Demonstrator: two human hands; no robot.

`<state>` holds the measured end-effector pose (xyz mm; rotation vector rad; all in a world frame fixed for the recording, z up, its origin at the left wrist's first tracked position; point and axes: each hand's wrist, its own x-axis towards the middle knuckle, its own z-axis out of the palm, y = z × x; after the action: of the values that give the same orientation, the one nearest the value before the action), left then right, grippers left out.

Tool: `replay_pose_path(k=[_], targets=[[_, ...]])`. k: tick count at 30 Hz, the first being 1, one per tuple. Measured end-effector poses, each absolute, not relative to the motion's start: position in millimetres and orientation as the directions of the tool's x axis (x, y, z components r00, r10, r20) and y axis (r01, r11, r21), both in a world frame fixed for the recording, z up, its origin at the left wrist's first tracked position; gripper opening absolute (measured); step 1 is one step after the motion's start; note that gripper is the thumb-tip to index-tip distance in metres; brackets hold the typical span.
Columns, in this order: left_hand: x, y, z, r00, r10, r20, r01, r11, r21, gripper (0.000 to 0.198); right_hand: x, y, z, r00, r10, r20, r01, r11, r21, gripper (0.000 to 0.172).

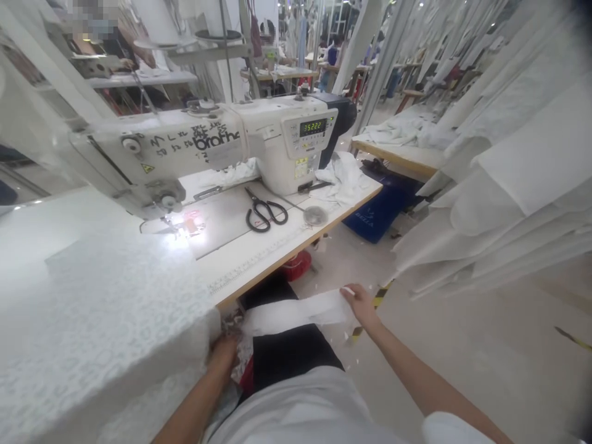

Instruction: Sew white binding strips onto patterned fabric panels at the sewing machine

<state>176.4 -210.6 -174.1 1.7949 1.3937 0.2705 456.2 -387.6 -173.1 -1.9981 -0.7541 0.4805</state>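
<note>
My right hand [359, 302] is closed in a pinch on the end of a white fabric strip [296, 313], which stretches leftward across my lap. At the strip's left end, my left hand [225, 350] is low by the table's front edge, its fingers hidden among cloth and blur. White patterned fabric [120, 290] covers the left of the table and hangs down beside my left arm. Above it stands a white sewing machine [217, 139] with its needle area lit. Black thread scissors [266, 211] lie on the machine bed.
A round, shiny dish [315, 216] and crumpled white cloth [342, 179] are at the table's right end. White cloth [518, 185] hangs along the right. Behind is another table [393, 151] with fabric, above a blue bag [377, 213]. A person [120, 49] works at the back left.
</note>
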Motion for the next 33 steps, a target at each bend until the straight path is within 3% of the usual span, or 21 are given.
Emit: replay_pose_path(k=[3,5,6,7,8,9,10,12,15,18,20,24,29,33], targets=[[188.7,-233.0,-146.9,0.447,0.86,-0.247,0.637,-0.112,0.763,0.038,437.8,-375.8,-117.8,0.569,0.813,0.124,0.479,-0.205,-0.853,0.027],[199.3,-245.4,-110.9,0.635,0.77,-0.064,0.478,-0.326,0.816,0.056,415.9,-363.3,-75.0,0.361,0.912,0.193,0.546,-0.039,-0.837,0.019],[203.6,-249.9,-89.9,0.737,0.673,0.063,0.356,-0.465,0.81,0.056,403.4,-356.2,-54.5,0.218,0.945,0.242,0.571,0.077,-0.817,0.015],[206.6,-252.9,-68.4,0.802,0.578,0.149,0.252,-0.555,0.793,0.04,390.6,-348.7,-36.1,0.086,0.931,0.355,0.607,0.234,-0.76,0.012],[207.9,-254.2,-47.5,0.839,0.507,0.199,0.18,-0.603,0.777,0.022,377.8,-341.0,-20.5,0.053,0.894,0.444,0.602,0.326,-0.729,0.01],[207.1,-253.7,-28.0,0.835,0.488,0.254,0.138,-0.633,0.762,0.018,365.2,-333.5,-8.6,0.067,0.868,0.491,0.563,0.374,-0.738,0.017],[204.3,-251.3,-10.6,0.813,0.503,0.292,0.129,-0.644,0.754,0.02,352.6,-326.5,-0.7,0.113,0.865,0.489,0.491,0.38,-0.784,0.028],[192.9,-240.5,17.1,0.71,0.618,0.338,0.159,-0.608,0.778,0.019,327.2,-315.9,2.7,0.147,0.938,0.313,0.245,0.272,-0.93,0.042],[167.6,-209.4,38.6,0.492,0.825,0.279,0.188,-0.414,0.891,0.013,290.4,-312.9,-16.3,-0.144,0.989,-0.029,-0.047,-0.036,-0.998,0.014],[142.6,-165.6,34.7,0.35,0.925,0.149,0.213,-0.234,0.949,0.013,263.9,-319.1,-48.8,-0.313,0.928,-0.201,-0.154,-0.259,-0.953,0.015],[130.7,-136.2,21.9,0.343,0.937,0.062,0.303,-0.173,0.937,0.015,255.1,-320.1,-71.2,-0.242,0.949,-0.204,-0.136,-0.242,-0.961,0.015],[124.0,-93.1,-3.8,0.378,0.925,-0.048,0.469,-0.147,0.871,0.017,253.2,-307.1,-107.6,-0.048,0.993,-0.106,0.132,-0.099,-0.986,0.017],[135.9,-61.6,-10.5,0.426,0.904,-0.025,0.549,-0.236,0.802,0.022,262.9,-280.2,-122.8,0.08,0.997,0.02,0.293,-0.004,-0.956,0.021],[147.2,-44.0,-13.4,0.442,0.896,0.053,0.618,-0.346,0.706,0.019,268.1,-261.7,-119.7,0.008,0.988,0.155,0.344,0.143,-0.928,0.017]])
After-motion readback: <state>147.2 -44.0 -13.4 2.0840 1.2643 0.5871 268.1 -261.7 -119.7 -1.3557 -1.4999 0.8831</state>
